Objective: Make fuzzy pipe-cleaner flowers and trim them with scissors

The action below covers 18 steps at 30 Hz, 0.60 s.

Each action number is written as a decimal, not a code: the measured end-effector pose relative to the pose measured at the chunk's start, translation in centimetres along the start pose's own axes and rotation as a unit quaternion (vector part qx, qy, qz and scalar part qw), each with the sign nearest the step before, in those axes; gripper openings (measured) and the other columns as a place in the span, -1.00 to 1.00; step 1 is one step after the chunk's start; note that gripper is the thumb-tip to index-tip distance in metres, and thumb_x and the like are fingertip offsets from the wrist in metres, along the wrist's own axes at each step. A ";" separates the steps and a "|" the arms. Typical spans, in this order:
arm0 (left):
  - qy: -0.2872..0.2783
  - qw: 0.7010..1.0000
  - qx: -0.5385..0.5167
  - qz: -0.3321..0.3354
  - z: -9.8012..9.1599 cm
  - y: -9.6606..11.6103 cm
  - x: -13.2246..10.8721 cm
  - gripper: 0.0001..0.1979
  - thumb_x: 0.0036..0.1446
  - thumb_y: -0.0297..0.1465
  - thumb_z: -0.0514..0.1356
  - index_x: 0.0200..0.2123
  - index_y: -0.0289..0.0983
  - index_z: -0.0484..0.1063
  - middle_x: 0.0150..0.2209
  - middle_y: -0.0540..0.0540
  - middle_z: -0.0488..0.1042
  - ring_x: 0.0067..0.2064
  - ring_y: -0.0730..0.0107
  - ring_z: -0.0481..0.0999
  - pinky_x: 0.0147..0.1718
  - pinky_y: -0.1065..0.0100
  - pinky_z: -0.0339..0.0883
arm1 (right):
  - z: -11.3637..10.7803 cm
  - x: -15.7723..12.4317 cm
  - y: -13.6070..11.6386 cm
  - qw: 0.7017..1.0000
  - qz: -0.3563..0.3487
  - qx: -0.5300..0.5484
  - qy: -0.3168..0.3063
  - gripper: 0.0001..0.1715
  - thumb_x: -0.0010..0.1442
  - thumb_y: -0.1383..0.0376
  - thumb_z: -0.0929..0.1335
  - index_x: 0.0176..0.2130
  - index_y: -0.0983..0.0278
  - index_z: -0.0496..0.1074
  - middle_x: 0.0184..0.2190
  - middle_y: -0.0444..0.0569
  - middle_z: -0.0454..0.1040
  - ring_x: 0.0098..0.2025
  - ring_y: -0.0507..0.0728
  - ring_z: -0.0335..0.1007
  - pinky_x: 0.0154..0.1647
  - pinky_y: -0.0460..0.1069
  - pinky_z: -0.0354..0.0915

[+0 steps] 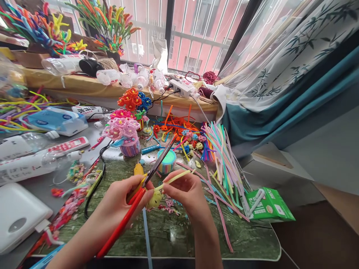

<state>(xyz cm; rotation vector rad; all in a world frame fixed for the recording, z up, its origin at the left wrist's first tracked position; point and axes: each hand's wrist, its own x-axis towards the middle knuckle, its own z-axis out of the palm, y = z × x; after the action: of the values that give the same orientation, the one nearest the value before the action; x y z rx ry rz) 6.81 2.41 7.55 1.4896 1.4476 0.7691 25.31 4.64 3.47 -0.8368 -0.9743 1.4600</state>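
Head view: left hand [120, 198] clasps red-handled scissors [158, 162], blades toward one o'clock, likely tucked there for quick use; right hand [190, 190] pinches a pale-yellow pipe cleaner [176, 177] pointing two o'clock, just above a yellow chenille bloom [154, 200].

Left hand [125, 194] and right hand [189, 190] were near each other, both bare.
The left was curled in a firm grip, the right set in a pinch; the left forearm [80, 237] slanted inward, the right forearm [208, 239] rose more steeply.
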 end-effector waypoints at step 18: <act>-0.085 0.994 -0.063 -0.040 -1.4 -0.8 1.0 -0.56 0.07 0.09 0.36 -0.38 -0.19 0.51 -0.49 0.12 0.32 -0.43 0.41 0.28 -0.44 0.40 0.26 | -0.1 0.2 -0.4 0.971 -0.191 -0.137 -0.045 -0.86 0.13 0.19 0.68 -0.40 0.13 0.76 -0.43 -0.08 0.73 -0.38 0.15 0.63 -0.28 0.03 0.50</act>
<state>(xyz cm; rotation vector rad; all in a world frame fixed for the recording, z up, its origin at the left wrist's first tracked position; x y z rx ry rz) 5.30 3.62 7.26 1.3588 1.2986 0.6557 25.52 4.82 3.83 -0.7313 -1.3454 1.0546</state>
